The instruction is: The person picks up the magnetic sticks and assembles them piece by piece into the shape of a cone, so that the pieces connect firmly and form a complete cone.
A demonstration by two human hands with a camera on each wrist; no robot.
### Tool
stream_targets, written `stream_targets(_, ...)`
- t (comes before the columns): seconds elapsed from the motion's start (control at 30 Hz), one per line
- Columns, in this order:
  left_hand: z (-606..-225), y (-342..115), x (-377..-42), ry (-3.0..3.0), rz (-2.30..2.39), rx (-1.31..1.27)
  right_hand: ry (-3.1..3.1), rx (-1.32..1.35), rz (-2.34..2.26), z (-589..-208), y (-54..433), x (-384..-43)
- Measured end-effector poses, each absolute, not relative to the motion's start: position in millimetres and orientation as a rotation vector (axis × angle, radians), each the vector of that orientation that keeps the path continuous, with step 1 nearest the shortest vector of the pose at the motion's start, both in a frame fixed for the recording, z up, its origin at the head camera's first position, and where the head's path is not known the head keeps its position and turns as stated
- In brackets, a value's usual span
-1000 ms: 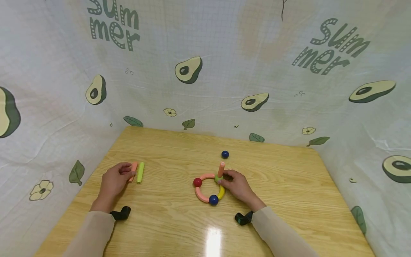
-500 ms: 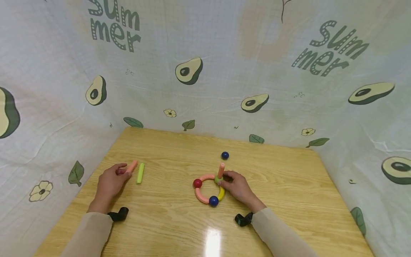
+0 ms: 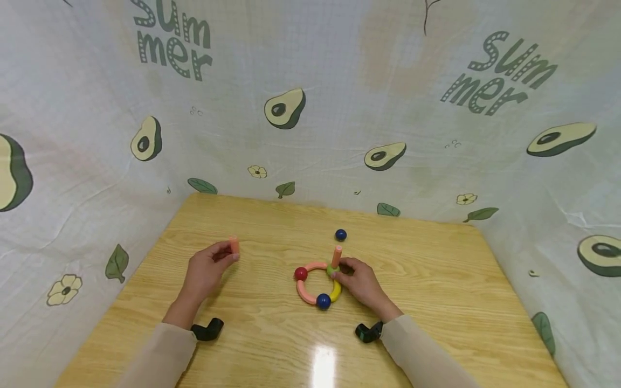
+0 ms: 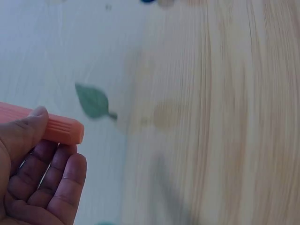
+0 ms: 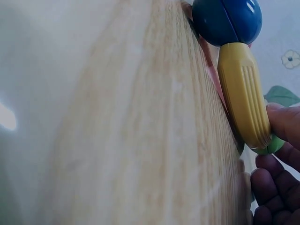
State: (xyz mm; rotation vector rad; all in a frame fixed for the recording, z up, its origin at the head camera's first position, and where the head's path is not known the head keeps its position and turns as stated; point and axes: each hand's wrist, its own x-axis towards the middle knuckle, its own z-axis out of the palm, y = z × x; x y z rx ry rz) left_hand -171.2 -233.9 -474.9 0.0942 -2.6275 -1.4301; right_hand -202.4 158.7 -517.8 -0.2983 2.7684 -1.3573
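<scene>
My left hand pinches a coral rod between thumb and fingers, held upright over the table. In the left wrist view, the thumb lies along this ribbed rod. My right hand grips the green ball of a ring lying on the table. A second coral rod stands up from that ball. The ring also has a red ball, a blue ball, two curved coral pieces and a curved yellow piece.
A loose dark blue ball sits behind the ring. The wooden table is backed by a printed cloth hung along its far edge and both sides. The light green rod seen earlier is hidden, with my left hand over its spot.
My left hand has taken hold of the coral rod, lifted it off the table and carried it right, turning it upright. The right hand stays at the green ball.
</scene>
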Motion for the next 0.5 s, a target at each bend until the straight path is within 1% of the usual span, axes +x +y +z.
stream_targets(0.3, -475.1, -148.4, -174.6, -2.595, -1.608, -0.158, 2.764, -0.273, -1.382, -518.4, 159.8, -202.8)
stream_targets(0.5, -482.9, -118.6, -178.4, -2.61, -1.646, -0.193, 2.767, -0.291, -1.379, -519.2, 159.1, -204.0)
